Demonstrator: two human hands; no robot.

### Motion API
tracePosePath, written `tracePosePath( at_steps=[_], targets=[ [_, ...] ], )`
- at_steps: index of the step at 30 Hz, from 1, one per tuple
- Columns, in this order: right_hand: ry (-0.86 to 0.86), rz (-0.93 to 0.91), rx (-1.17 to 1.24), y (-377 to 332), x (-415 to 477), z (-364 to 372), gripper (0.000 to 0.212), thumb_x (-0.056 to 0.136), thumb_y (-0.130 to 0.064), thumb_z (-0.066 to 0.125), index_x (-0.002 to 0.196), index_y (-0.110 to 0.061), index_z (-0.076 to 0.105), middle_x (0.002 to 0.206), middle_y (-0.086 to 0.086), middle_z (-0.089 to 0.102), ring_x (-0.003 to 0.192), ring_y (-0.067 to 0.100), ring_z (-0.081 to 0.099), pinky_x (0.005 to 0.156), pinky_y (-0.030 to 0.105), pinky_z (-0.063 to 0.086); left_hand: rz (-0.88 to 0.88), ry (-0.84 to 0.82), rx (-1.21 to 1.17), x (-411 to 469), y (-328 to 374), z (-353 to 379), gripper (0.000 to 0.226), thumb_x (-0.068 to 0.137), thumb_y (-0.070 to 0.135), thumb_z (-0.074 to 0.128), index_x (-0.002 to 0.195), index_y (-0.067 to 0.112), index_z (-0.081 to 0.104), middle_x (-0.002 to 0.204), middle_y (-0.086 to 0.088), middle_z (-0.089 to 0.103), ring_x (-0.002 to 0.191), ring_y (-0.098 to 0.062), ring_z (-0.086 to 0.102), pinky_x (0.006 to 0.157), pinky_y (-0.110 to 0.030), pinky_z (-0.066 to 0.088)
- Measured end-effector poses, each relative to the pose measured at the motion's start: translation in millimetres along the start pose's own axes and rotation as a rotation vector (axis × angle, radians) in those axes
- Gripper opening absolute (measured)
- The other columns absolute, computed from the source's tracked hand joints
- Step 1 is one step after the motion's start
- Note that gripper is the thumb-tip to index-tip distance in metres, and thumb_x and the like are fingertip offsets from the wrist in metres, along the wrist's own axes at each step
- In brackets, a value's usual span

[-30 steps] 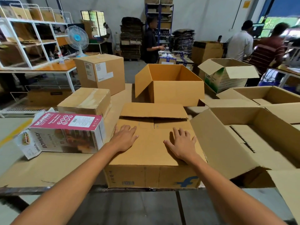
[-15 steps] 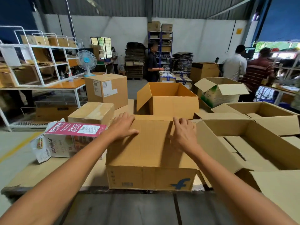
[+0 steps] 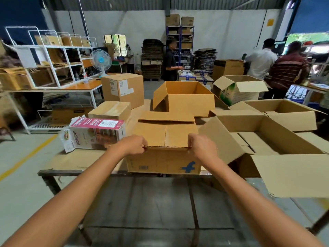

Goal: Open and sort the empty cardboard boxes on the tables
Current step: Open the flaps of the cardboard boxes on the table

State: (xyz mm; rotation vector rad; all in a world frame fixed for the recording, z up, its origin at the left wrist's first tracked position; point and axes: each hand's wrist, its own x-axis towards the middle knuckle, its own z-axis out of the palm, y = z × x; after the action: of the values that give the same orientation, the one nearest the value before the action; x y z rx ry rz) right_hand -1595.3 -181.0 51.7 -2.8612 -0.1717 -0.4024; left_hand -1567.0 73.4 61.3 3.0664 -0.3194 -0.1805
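- Gripping the near top flap (image 3: 165,138) of a brown corrugated box (image 3: 163,162), the left hand (image 3: 132,145) and right hand (image 3: 201,146) each pinch one end of its raw fluted edge, fingers curled over it.
- That box sits at the front edge of the bench (image 3: 71,162), between both forearms; its front wall is matte kraft board with a blue printed logo (image 3: 188,166) at the lower right.
- The gripped flap is tilted up, showing a centre seam; the far flap (image 3: 166,116) lies flatter behind it.
- Half a second ago both palms lay flat and spread on the closed top; now they have slid back to the near edge and closed on it, and the flap has risen.
- Left of the box lies a glossy pink-topped printed carton (image 3: 96,132) on its side, with a taped plain box (image 3: 110,110) behind it.
- Just to the right, a large open box (image 3: 267,139) gapes with wide flaps, one hanging over the bench edge.
- Farther back stands an open square box (image 3: 185,98), its smooth ochre inside showing, and a sealed cube box with white labels (image 3: 122,89).
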Motion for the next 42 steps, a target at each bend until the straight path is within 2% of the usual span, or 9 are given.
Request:
tracePosePath(
  at_steps=[4, 7, 11, 14, 18, 21, 24, 28, 42],
  targets=[
    [-0.132, -0.056, 0.061, 11, -45, 37, 0.015, 0.092, -0.026, 0.064, 0.088, -0.017, 0.053, 0.089, 0.001, 0.06, 0.086, 0.023, 0.058, 0.066, 0.034, 0.045, 0.015, 0.006, 0.045, -27, -2, 69, 0.052, 0.089, 0.016, 0.047, 0.141, 0.019, 0.047, 0.143, -0.008, 0.052, 0.126, -0.029, 0.05, 0.102, -0.044, 0.045],
    [-0.144, -0.165, -0.008, 21, -68, 74, 0.019, 0.098, -0.029, 0.05, 0.086, -0.015, 0.056, 0.101, 0.006, 0.06, 0.098, 0.029, 0.056, 0.068, 0.035, 0.04, -0.036, 0.009, 0.07, -47, -2, 121, 0.072, 0.093, 0.02, 0.05, 0.157, 0.019, 0.018, 0.163, -0.011, 0.018, 0.149, -0.033, 0.019, 0.119, -0.052, 0.021],
    [-0.126, -0.188, -0.105, 25, -83, 103, 0.02, 0.095, -0.03, 0.055, 0.109, -0.017, 0.059, 0.129, 0.008, 0.052, 0.115, 0.03, 0.049, 0.085, 0.042, 0.048, -0.041, 0.072, 0.059, -59, 1, 157, 0.084, 0.094, 0.021, 0.055, 0.159, 0.022, 0.002, 0.167, -0.008, -0.003, 0.153, -0.03, -0.002, 0.122, -0.048, 0.003],
    [-0.268, -0.17, -0.106, 26, -81, 112, 0.044, 0.082, -0.029, 0.07, 0.122, -0.019, 0.052, 0.141, 0.009, 0.041, 0.124, 0.03, 0.041, 0.093, 0.042, 0.045, -0.063, -0.02, 0.037, -51, -1, 163, 0.095, 0.09, 0.032, 0.065, 0.159, 0.024, 0.0, 0.166, -0.007, -0.009, 0.152, -0.032, -0.008, 0.121, -0.051, 0.002],
    [-0.398, -0.096, 0.073, 31, -63, 114, 0.069, 0.082, -0.035, 0.076, 0.142, -0.019, 0.043, 0.157, 0.016, 0.025, 0.138, 0.035, 0.036, 0.108, 0.046, 0.041, -0.091, -0.148, -0.002, -29, -6, 161, 0.085, 0.084, 0.049, 0.07, 0.154, 0.023, 0.028, 0.165, -0.012, 0.004, 0.151, -0.039, -0.008, 0.119, -0.059, 0.005],
    [-0.325, -0.083, 0.114, 34, -40, 119, 0.068, 0.087, -0.033, 0.072, 0.145, -0.018, 0.04, 0.159, 0.015, 0.023, 0.139, 0.032, 0.039, 0.109, 0.044, 0.043, -0.078, 0.015, -0.02, -11, -9, 155, 0.058, 0.09, 0.047, 0.06, 0.14, 0.021, 0.048, 0.148, -0.012, 0.034, 0.146, -0.037, 0.015, 0.114, -0.055, 0.024],
    [-0.224, -0.09, 0.104, 36, -8, 123, 0.059, 0.089, -0.034, 0.07, 0.14, -0.017, 0.046, 0.153, 0.012, 0.032, 0.134, 0.029, 0.042, 0.102, 0.04, 0.047, -0.052, 0.261, -0.088, 16, -12, 142, 0.039, 0.094, 0.039, 0.054, 0.125, 0.017, 0.059, 0.126, -0.006, 0.048, 0.129, -0.027, 0.036, 0.102, -0.044, 0.039],
    [-0.132, -0.092, 0.069, 31, 43, 121, 0.05, 0.091, -0.037, 0.065, 0.135, -0.017, 0.051, 0.156, 0.015, 0.032, 0.139, 0.031, 0.036, 0.106, 0.045, 0.043, -0.042, 0.415, -0.179, 64, -20, 117, 0.034, 0.094, 0.033, 0.054, 0.123, 0.016, 0.062, 0.123, -0.005, 0.051, 0.129, -0.022, 0.035, 0.101, -0.043, 0.041],
    [-0.069, -0.002, 0.102, 29, 187, 136, 0.044, 0.095, -0.038, 0.06, 0.135, -0.022, 0.052, 0.154, 0.009, 0.035, 0.138, 0.028, 0.037, 0.108, 0.041, 0.04, 0.035, 0.43, -0.198, 214, -66, 65, 0.041, 0.093, 0.031, 0.06, 0.132, 0.021, 0.055, 0.135, -0.002, 0.046, 0.131, -0.021, 0.036, 0.103, -0.04, 0.04]
  ],
)
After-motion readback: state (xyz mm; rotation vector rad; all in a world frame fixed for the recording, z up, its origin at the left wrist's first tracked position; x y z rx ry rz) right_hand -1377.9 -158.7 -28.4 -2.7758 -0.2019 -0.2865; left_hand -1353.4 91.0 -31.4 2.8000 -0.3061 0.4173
